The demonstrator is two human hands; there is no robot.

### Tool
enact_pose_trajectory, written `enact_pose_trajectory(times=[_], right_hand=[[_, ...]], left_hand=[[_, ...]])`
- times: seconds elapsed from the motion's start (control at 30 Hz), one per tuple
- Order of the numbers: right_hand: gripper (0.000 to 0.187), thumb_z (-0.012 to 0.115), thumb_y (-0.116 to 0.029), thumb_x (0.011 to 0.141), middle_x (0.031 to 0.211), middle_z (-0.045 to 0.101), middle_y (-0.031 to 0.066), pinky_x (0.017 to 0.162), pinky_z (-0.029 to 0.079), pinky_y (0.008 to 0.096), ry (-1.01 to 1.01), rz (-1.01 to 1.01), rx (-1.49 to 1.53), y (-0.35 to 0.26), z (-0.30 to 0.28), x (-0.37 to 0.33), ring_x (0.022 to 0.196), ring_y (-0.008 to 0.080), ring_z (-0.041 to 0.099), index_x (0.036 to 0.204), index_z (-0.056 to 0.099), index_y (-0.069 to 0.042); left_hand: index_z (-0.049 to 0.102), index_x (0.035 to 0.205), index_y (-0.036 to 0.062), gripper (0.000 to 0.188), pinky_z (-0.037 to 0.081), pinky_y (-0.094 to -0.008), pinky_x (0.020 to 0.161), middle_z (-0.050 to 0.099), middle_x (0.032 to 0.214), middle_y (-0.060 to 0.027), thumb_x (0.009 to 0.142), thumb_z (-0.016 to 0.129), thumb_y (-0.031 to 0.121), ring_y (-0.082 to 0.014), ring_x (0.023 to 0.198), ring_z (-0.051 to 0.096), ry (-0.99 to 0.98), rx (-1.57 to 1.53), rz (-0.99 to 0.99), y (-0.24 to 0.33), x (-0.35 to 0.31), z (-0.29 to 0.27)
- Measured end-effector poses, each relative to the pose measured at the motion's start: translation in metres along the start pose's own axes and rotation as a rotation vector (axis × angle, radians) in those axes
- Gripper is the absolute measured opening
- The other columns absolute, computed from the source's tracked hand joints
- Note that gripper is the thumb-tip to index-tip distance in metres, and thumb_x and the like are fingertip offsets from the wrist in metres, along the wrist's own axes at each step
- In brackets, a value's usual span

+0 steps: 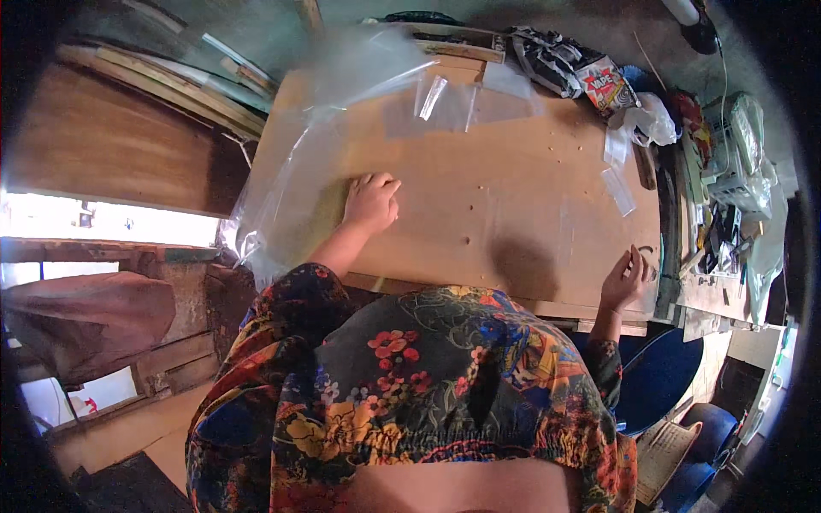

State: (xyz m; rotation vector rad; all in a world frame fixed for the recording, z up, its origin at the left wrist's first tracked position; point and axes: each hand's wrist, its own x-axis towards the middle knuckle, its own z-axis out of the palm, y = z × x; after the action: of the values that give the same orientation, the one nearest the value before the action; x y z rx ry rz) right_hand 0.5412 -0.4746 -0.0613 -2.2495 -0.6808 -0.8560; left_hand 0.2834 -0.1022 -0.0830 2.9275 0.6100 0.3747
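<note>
My left hand (372, 203) rests on the wooden tabletop (419, 214), its fingers curled in. Whether anything is inside them is hidden. Beside it, a large clear plastic sheet (286, 175) drapes over the table's left side. At the near right edge, my right hand (627, 278) has its fingers bent together, and I cannot make out anything in them. A small dark curved piece (646, 250) lies just past its fingertips. Clear plastic pieces (434, 98) lie at the far side, and a narrow clear strip (618, 190) lies near the right edge.
Small crumbs lie scattered on the board. At the far right sit a black and red package (605, 85) and a crumpled white plastic bag (655, 120). A plastic basket (740, 171) stands farther right. Below the right edge is a dark blue tub (663, 376). Wooden boards (128, 137) lean at left.
</note>
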Motion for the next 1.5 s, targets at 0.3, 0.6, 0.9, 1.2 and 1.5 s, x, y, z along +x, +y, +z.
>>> enact_pose_trajectory(times=[0.3, 0.6, 0.9, 1.2, 1.5], right_hand=[[0.016, 0.056, 0.001, 0.077, 0.083, 0.057, 0.0130, 0.063, 0.046, 0.0289, -0.156, -0.073, 0.261, -0.115, 0.013, -0.004, 0.074, 0.0228, 0.056, 0.093, 0.058, 0.000], [0.025, 0.057, -0.002, 0.078, 0.084, 0.060, 0.0091, 0.065, 0.047, 0.0256, -0.475, 0.182, 0.516, -0.195, 0.038, -0.021, 0.071, 0.0141, 0.058, 0.103, 0.054, 0.000], [0.014, 0.056, -0.007, 0.075, 0.082, 0.060, 0.0142, 0.063, 0.047, 0.0347, -0.720, 0.049, 0.540, -0.255, 0.103, -0.022, 0.072, 0.0303, 0.058, 0.089, 0.057, -0.004], [0.011, 0.052, -0.012, 0.078, 0.083, 0.059, 0.0122, 0.067, 0.047, 0.0401, -0.817, -0.122, 0.455, -0.268, 0.144, -0.031, 0.077, 0.0325, 0.057, 0.087, 0.057, -0.006], [0.013, 0.053, -0.011, 0.077, 0.082, 0.060, 0.0115, 0.068, 0.046, 0.0391, -0.755, -0.198, 0.485, -0.268, 0.154, -0.034, 0.078, 0.0309, 0.057, 0.088, 0.057, -0.007]], left_hand=[[0.059, 0.097, 0.0108, 0.026, 0.032, -0.0414, 0.092, 0.051, 0.109, -0.0053, 0.072, 0.057, 0.021, -0.0237, 0.110, 0.042, 0.056, -0.140, 0.194, -0.044, 0.012, 0.019], [0.059, 0.104, 0.0169, 0.033, 0.031, -0.0463, 0.092, 0.045, 0.121, -0.0065, 0.072, 0.057, 0.028, -0.0242, 0.115, 0.038, 0.012, -0.152, 0.019, -0.037, 0.008, 0.015], [0.058, 0.105, 0.0182, 0.035, 0.028, -0.0517, 0.092, 0.042, 0.124, -0.0060, 0.072, 0.058, 0.030, -0.0246, 0.118, 0.035, -0.018, -0.142, -0.055, -0.034, 0.005, 0.014], [0.058, 0.104, 0.0201, 0.035, 0.026, -0.0523, 0.093, 0.041, 0.125, -0.0055, 0.072, 0.059, 0.033, -0.0257, 0.118, 0.034, -0.009, -0.139, -0.064, -0.034, 0.001, 0.014], [0.059, 0.106, 0.0200, 0.036, 0.024, -0.0524, 0.095, 0.039, 0.126, -0.0032, 0.073, 0.056, 0.035, -0.0220, 0.122, 0.028, -0.046, -0.136, -0.080, -0.034, 0.001, 0.014]])
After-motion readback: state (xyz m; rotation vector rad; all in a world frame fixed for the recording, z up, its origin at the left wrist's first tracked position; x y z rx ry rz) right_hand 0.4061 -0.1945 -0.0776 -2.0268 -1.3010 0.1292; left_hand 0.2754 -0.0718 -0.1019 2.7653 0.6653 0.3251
